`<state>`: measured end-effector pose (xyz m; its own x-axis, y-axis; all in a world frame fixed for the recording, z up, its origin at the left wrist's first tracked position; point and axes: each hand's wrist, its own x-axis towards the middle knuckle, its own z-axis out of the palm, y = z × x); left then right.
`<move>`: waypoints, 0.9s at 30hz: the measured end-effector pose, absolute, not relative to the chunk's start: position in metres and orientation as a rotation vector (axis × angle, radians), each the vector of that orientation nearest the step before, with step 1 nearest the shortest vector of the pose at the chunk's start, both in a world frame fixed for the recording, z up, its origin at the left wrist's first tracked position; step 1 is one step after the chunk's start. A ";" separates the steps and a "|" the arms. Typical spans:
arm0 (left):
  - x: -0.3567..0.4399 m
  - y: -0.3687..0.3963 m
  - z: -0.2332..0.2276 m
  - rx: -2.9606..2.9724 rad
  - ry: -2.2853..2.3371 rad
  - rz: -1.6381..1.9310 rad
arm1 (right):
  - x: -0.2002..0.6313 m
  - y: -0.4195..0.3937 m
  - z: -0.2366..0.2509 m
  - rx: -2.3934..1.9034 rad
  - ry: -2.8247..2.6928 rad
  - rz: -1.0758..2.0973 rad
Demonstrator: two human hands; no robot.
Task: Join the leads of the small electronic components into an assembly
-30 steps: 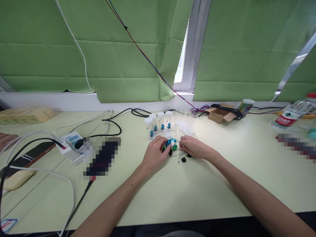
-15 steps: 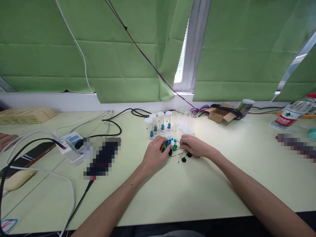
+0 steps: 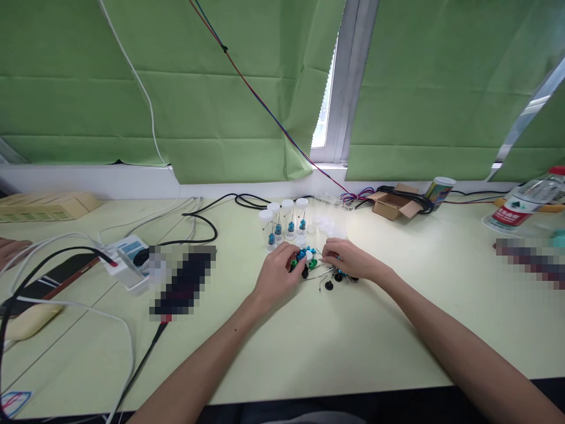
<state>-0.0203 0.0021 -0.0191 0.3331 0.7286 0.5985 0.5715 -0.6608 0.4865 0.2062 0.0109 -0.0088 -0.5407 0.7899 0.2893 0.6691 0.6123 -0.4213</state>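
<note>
My left hand (image 3: pixel 279 272) rests at the left side of a pile of small parts, its fingers curled round a small shiny blue part (image 3: pixel 302 254). Green parts (image 3: pixel 313 264) and a white round piece lie close to its fingertips. Across the pile, my right hand (image 3: pixel 346 257) is closed with thumb and fingertips together; whatever is in the pinch is too small to make out. Below it lie thin metal rods (image 3: pixel 325 272) and black round parts (image 3: pixel 329 285). Behind the hands, several clear tubes with white caps (image 3: pixel 287 204) stand upright, each with a blue part inside.
More clear containers (image 3: pixel 338 224) stand behind my right hand. A cardboard box (image 3: pixel 392 206) with black cable is at the back, beside a can (image 3: pixel 440 193). A large bottle (image 3: pixel 521 203) stands right. Left are a power strip (image 3: pixel 126 265), cables and another person's hand (image 3: pixel 13 253).
My right hand has lifted and shifted slightly, uncovering more of the blue and black parts beneath it. My left hand stays in place.
</note>
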 end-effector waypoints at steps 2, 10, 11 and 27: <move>-0.020 0.002 -0.019 2.405 1.192 1.233 | 0.206 0.011 -0.009 -1.155 -2.370 0.352; -0.021 0.002 -0.018 2.409 1.194 1.225 | 0.206 0.011 -0.008 -1.134 -2.287 0.324; -0.021 0.002 -0.018 2.409 1.193 1.223 | 0.206 0.011 -0.008 -1.131 -2.276 0.324; -0.021 0.001 -0.018 2.411 1.188 1.225 | 0.202 0.010 -0.010 -1.048 -2.075 0.182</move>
<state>-0.0212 0.0012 -0.0180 0.3384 0.7283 0.5958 0.5736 -0.6616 0.4829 0.2016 0.0099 -0.0097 -0.3482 0.7323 0.5853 0.6190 0.6484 -0.4431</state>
